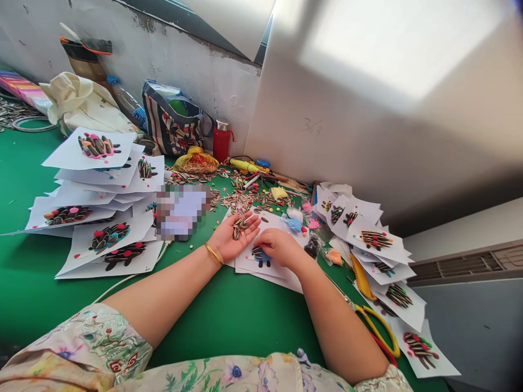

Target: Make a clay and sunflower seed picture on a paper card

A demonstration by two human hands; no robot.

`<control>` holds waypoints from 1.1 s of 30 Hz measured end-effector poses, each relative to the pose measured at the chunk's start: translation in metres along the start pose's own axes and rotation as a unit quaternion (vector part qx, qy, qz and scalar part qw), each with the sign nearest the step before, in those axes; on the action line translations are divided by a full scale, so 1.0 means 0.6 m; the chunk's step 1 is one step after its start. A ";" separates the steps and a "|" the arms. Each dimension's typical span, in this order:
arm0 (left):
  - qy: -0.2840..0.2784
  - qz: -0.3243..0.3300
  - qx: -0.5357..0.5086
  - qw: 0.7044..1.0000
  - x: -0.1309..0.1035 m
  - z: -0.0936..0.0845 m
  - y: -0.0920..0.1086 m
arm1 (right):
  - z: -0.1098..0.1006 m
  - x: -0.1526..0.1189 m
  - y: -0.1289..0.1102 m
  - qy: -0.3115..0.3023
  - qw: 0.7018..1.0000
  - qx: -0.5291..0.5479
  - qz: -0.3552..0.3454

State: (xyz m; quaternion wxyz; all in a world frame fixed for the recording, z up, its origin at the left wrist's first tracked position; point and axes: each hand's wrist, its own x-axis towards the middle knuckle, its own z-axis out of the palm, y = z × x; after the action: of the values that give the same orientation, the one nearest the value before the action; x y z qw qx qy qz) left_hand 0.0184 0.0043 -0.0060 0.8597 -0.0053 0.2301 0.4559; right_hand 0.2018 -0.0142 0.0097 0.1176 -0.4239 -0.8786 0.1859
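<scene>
My left hand (232, 237) is turned palm up, its fingers stretched out, and a small heap of striped sunflower seeds (239, 227) rests in it. Just to its right, my right hand (278, 247) is closed in a pinch, the fingertips down at a seed on a hedgehog figure. That figure has a blue clay body (261, 255) with seeds as spines and dark oval feet. It is on a white paper sheet (247, 265) lying over others, and my right hand hides part of it. What sits between the fingertips is mostly covered.
Stacks of finished seed pictures stand left (134, 223) and right (370, 239). Loose seeds (237, 198), clay lumps (293, 223) and a blurred phone-like object (182, 212) lie around. Yellow-handled scissors (379, 326) lie by my right forearm. A red bottle (222, 142) stands against the wall.
</scene>
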 end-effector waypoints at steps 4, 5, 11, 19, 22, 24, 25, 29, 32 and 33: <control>-0.001 0.001 0.001 1.000 0.000 0.000 0.000 | -0.001 -0.001 -0.003 -0.006 1.000 -0.007 -0.012; -0.001 0.001 0.001 1.000 0.000 0.000 0.000 | -0.002 -0.001 -0.004 -0.008 1.000 -0.009 -0.012; -0.002 -0.001 -0.002 1.000 0.001 -0.001 0.000 | -0.006 -0.002 -0.012 -0.014 1.000 -0.018 -0.012; -0.001 -0.004 0.003 1.000 -0.002 0.003 -0.001 | -0.007 -0.009 -0.008 -0.023 0.999 -0.023 -0.017; -0.003 -0.006 0.006 1.000 -0.003 0.003 -0.001 | -0.018 -0.017 -0.009 -0.023 0.999 -0.046 -0.012; -0.007 -0.009 0.007 1.000 -0.003 0.003 -0.001 | -0.028 -0.018 -0.012 -0.003 0.998 -0.056 -0.002; -0.012 -0.012 0.006 1.000 -0.003 0.002 -0.001 | -0.032 -0.017 -0.014 0.013 0.998 -0.058 0.004; -0.045 -0.031 0.018 0.998 -0.005 0.002 -0.001 | -0.041 0.005 -0.031 0.090 0.994 -0.055 0.003; -0.062 -0.044 0.027 0.997 -0.005 0.004 -0.005 | -0.037 0.031 -0.040 0.108 0.992 -0.059 -0.009; -0.064 -0.046 0.027 0.997 -0.004 0.004 -0.006 | -0.033 0.040 -0.041 0.107 0.992 -0.059 -0.012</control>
State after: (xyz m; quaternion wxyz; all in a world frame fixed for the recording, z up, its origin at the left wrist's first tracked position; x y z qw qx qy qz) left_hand 0.0212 0.0008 -0.0035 0.8928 0.0362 0.1861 0.4087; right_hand 0.1772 -0.0047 0.0394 0.1881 -0.4367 -0.8755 0.0860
